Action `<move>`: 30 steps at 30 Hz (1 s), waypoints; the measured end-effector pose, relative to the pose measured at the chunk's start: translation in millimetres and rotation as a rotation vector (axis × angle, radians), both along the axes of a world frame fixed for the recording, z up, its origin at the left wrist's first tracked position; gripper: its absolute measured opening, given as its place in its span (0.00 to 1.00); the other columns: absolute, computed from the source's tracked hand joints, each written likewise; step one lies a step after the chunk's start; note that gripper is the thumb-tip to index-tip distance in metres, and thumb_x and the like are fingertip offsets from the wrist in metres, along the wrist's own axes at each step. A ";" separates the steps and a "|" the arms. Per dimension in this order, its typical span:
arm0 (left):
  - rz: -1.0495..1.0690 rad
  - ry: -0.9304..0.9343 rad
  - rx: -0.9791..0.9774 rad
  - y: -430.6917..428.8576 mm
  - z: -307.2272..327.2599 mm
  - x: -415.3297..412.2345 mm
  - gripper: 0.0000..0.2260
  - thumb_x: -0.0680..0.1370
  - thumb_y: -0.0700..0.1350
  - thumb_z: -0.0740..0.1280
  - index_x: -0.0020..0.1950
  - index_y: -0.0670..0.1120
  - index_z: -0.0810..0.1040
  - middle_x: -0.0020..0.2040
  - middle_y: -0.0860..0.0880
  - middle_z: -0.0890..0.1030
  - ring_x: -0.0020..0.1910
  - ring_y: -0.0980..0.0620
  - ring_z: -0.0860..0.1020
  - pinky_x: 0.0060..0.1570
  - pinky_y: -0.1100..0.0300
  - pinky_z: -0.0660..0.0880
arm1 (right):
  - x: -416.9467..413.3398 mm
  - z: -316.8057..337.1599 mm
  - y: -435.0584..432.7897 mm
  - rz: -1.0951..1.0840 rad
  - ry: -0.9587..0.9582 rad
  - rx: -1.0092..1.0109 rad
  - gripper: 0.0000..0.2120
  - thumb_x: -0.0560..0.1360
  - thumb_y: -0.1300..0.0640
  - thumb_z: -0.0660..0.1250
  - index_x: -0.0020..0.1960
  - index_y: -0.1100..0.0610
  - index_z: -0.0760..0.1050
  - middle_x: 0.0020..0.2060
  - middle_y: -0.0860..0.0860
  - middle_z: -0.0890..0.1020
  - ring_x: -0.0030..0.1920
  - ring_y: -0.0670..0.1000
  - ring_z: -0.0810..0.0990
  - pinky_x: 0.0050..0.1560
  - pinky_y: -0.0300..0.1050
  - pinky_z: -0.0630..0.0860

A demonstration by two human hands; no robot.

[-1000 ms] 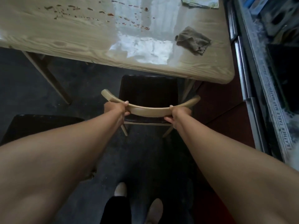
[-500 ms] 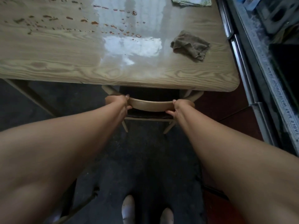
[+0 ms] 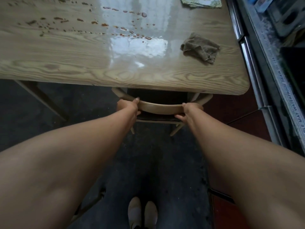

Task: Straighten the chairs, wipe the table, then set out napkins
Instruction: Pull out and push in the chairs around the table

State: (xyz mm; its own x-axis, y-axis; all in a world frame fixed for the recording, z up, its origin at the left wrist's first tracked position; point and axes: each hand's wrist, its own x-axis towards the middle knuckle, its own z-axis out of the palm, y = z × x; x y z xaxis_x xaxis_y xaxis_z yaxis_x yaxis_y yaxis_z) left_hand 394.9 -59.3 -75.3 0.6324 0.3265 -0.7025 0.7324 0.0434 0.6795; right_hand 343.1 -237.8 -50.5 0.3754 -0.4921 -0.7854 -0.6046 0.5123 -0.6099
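**Left grip [image 3: 127, 104] and right grip [image 3: 189, 109] clasp the chair [image 3: 160, 107] at its back rail**

Both grips are closed round the curved pale wooden back rail, the left grip near the rail's left end and the right grip near its right end, with bare forearms reaching forward to them. On the right grip a thumb lies on top of the rail and fingertips show beneath it. On the left grip one digit lies along the rail's top edge, and the rest of the hand wraps round the rail behind it.

Nearest of all, a pair of pale shoes [image 3: 142, 212] stands side by side on the dark floor [image 3: 148, 162], between the two forearms. Beyond them two pale rear legs of the chair meet the floor. Its dark seat lies under the near edge of the counter [image 3: 66, 60], and the back rail sits just outside that edge.

The counter is light wood with a strong grain and a rounded near right corner. A glossy patch [image 3: 138, 47] reflects light at its middle. To the right of that patch lies a crumpled grey-brown cloth [image 3: 200, 48], apart from the edge. Farther back, reddish-brown drops and smears [image 3: 104, 24] run in rows across the counter from the left to the centre. At the far right corner, partly cut off by the frame, lies a flat stack of napkins [image 3: 201, 1], well apart from the cloth.
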 end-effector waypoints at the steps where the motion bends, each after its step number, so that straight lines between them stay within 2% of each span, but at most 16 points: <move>1: -0.030 0.009 -0.020 1.9 4.6 -3.0 0.16 0.75 0.46 0.72 0.57 0.39 0.74 0.49 0.42 0.78 0.36 0.46 0.79 0.28 0.58 0.79 | -0.8 3.8 5.2 -0.034 0.036 -0.004 0.19 0.79 0.65 0.62 0.69 0.61 0.66 0.66 0.58 0.72 0.64 0.59 0.73 0.56 0.60 0.78; 3: -0.091 0.037 -0.039 9.3 17.8 -12.0 0.19 0.76 0.48 0.71 0.61 0.39 0.73 0.52 0.41 0.79 0.42 0.44 0.82 0.27 0.59 0.80 | -6.6 14.9 19.7 0.003 0.073 0.018 0.22 0.78 0.62 0.65 0.70 0.60 0.65 0.67 0.59 0.70 0.65 0.61 0.73 0.57 0.60 0.77; 5: -0.158 0.030 -0.036 16.4 29.8 -20.4 0.20 0.77 0.46 0.70 0.65 0.39 0.71 0.57 0.40 0.79 0.48 0.44 0.82 0.33 0.57 0.81 | -16.9 25.3 32.8 0.039 0.059 0.078 0.25 0.78 0.63 0.65 0.72 0.60 0.62 0.70 0.60 0.68 0.66 0.63 0.73 0.59 0.61 0.76; 7: -0.192 0.016 -0.066 27.5 50.2 -35.0 0.20 0.78 0.42 0.69 0.68 0.39 0.70 0.60 0.39 0.77 0.50 0.44 0.82 0.38 0.56 0.81 | -29.2 41.1 47.4 0.079 0.052 0.106 0.24 0.77 0.64 0.65 0.72 0.60 0.63 0.68 0.62 0.70 0.64 0.63 0.75 0.58 0.61 0.77; 9: -0.197 0.017 -0.101 42.0 64.2 -49.8 0.17 0.78 0.40 0.67 0.66 0.39 0.71 0.62 0.40 0.77 0.49 0.45 0.82 0.39 0.56 0.80 | -41.7 55.6 62.2 0.144 0.056 0.107 0.22 0.77 0.63 0.66 0.70 0.61 0.66 0.66 0.61 0.72 0.61 0.61 0.77 0.54 0.59 0.79; 11: -0.198 0.028 -0.118 57.9 80.6 -67.6 0.11 0.79 0.40 0.66 0.61 0.39 0.75 0.59 0.41 0.79 0.47 0.47 0.82 0.39 0.57 0.80 | -55.2 72.1 78.6 0.214 0.053 0.124 0.18 0.78 0.63 0.66 0.67 0.61 0.70 0.64 0.59 0.73 0.60 0.59 0.78 0.51 0.56 0.80; 13: -0.174 0.018 -0.151 74.0 94.8 -85.7 0.07 0.80 0.39 0.64 0.57 0.40 0.77 0.52 0.43 0.81 0.44 0.48 0.81 0.39 0.58 0.79 | -67.6 87.0 94.3 0.285 0.059 0.136 0.12 0.79 0.62 0.63 0.62 0.60 0.73 0.63 0.58 0.75 0.59 0.57 0.79 0.52 0.53 0.80; 14: -0.159 0.014 -0.160 84.3 103.0 -96.0 0.08 0.80 0.39 0.64 0.57 0.40 0.77 0.49 0.44 0.81 0.43 0.48 0.81 0.39 0.58 0.79 | -74.3 94.6 103.9 0.316 0.065 0.139 0.10 0.80 0.62 0.62 0.61 0.60 0.75 0.62 0.57 0.76 0.58 0.56 0.79 0.53 0.52 0.79; 16: -0.145 0.005 -0.171 101.4 114.6 -113.1 0.09 0.81 0.40 0.63 0.60 0.41 0.76 0.48 0.44 0.80 0.43 0.49 0.81 0.39 0.58 0.79 | -85.2 107.8 119.7 0.368 0.068 0.144 0.11 0.80 0.62 0.61 0.61 0.59 0.76 0.58 0.56 0.79 0.55 0.53 0.80 0.54 0.49 0.79; 19: -0.102 -0.003 -0.185 132.9 134.3 -142.5 0.10 0.81 0.41 0.62 0.63 0.42 0.74 0.46 0.45 0.80 0.41 0.51 0.81 0.38 0.60 0.78 | -102.4 126.5 149.1 0.446 0.083 0.150 0.12 0.80 0.60 0.62 0.62 0.58 0.76 0.51 0.54 0.81 0.46 0.50 0.81 0.55 0.46 0.78; 22: -0.046 0.012 -0.183 168.2 148.1 -172.5 0.11 0.82 0.41 0.61 0.63 0.42 0.74 0.48 0.44 0.80 0.43 0.49 0.81 0.40 0.60 0.76 | -123.0 139.7 182.3 0.528 0.127 0.152 0.11 0.79 0.59 0.63 0.61 0.58 0.76 0.48 0.53 0.81 0.38 0.48 0.79 0.53 0.44 0.78; 25: 0.016 0.029 -0.164 203.8 153.9 -198.0 0.08 0.82 0.41 0.61 0.60 0.45 0.74 0.50 0.43 0.80 0.38 0.52 0.79 0.41 0.60 0.76 | -142.8 145.5 215.4 0.591 0.159 0.199 0.12 0.79 0.59 0.64 0.62 0.58 0.75 0.51 0.53 0.82 0.43 0.49 0.80 0.53 0.44 0.77; 27: 0.056 0.045 -0.155 231.0 155.4 -215.2 0.07 0.82 0.40 0.60 0.59 0.45 0.74 0.50 0.43 0.80 0.37 0.52 0.79 0.41 0.60 0.76 | -157.0 148.8 241.2 0.635 0.186 0.209 0.11 0.79 0.59 0.64 0.61 0.58 0.76 0.53 0.54 0.82 0.47 0.50 0.80 0.52 0.44 0.77; 30: 0.095 0.070 -0.128 270.6 151.5 -236.9 0.09 0.82 0.40 0.60 0.60 0.43 0.75 0.51 0.43 0.80 0.39 0.51 0.79 0.42 0.59 0.76 | -175.9 151.0 278.4 0.681 0.222 0.202 0.10 0.79 0.60 0.64 0.59 0.58 0.76 0.53 0.54 0.83 0.46 0.50 0.81 0.51 0.44 0.78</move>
